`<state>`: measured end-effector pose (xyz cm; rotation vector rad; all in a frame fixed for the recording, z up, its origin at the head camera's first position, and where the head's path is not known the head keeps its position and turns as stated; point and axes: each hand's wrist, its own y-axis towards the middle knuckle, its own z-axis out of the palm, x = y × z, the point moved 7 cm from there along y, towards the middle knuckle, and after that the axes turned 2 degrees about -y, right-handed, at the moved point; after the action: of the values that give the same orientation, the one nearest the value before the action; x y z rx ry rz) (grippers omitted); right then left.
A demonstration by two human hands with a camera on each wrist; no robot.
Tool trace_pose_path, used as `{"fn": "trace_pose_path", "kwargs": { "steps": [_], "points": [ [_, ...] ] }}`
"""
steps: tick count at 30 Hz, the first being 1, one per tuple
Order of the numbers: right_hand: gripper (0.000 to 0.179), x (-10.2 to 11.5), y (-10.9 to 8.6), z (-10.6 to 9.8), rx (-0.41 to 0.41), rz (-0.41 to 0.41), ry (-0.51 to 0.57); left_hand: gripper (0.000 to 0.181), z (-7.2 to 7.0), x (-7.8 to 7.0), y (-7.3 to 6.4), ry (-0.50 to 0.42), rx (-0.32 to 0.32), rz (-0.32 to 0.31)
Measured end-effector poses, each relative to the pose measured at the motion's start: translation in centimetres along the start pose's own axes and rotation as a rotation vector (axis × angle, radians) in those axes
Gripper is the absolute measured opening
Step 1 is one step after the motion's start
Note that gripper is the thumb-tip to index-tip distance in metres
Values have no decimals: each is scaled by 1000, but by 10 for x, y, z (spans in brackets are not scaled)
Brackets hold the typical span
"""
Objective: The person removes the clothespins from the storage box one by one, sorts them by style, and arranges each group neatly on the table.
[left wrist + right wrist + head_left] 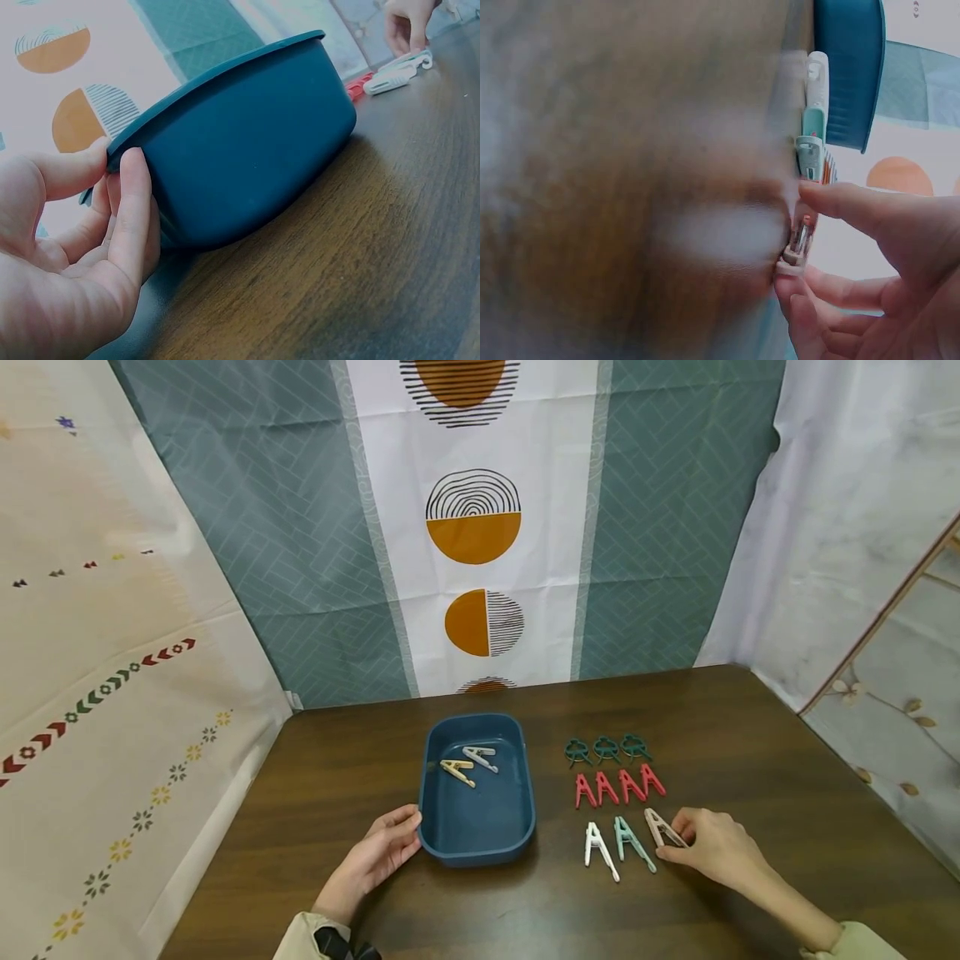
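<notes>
My left hand (384, 850) pinches the rim of a blue plastic basin (480, 858) at its near left side, thumb on the rim and fingers against the outer wall. Inside the basin lie a yellow clothespin (455, 766) and a pale grey one (478, 752). To the right, my right hand (716, 845) holds a beige clothespin (655, 823) between thumb and fingers, low over the table. In the right wrist view the thumb is on one side of the beige clothespin (801, 238) and a fingertip on the other. Beside it lie a turquoise clothespin (622, 830) and a white clothespin (593, 835).
Behind these are a row of several red clothespins (602, 787) and a row of three dark green round clips (606, 748). All stand on a brown wooden table (360, 752). Patterned cloth (487, 543) hangs at the back and along both sides.
</notes>
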<state>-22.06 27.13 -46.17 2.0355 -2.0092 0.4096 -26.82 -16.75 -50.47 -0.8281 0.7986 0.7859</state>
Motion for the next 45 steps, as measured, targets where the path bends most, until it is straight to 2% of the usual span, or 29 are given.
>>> {"fn": "trace_pose_path", "kwargs": {
  "steps": [5, 15, 21, 31, 37, 45],
  "points": [
    [41, 4, 0, -2, 6, -43, 8, 22, 1, 0, 0, 2, 11, 9],
    [12, 15, 15, -22, -121, -161, 57, 21, 1, -1, -1, 7, -14, 9],
    [10, 27, 31, -28, -148, -173, 122, 12, 0, -4, -2, 39, -30, 15],
    [21, 63, 55, -24, -140, -235, 202, 15, 0, -5, -1, 75, -37, 16],
    [22, 88, 67, -18, -149, -313, 251, 21, 3, -6, -2, 83, -21, 20],
    [23, 129, 79, -11, -139, -430, 288, 22, 2, -9, -2, 95, -29, -9]
  ]
}}
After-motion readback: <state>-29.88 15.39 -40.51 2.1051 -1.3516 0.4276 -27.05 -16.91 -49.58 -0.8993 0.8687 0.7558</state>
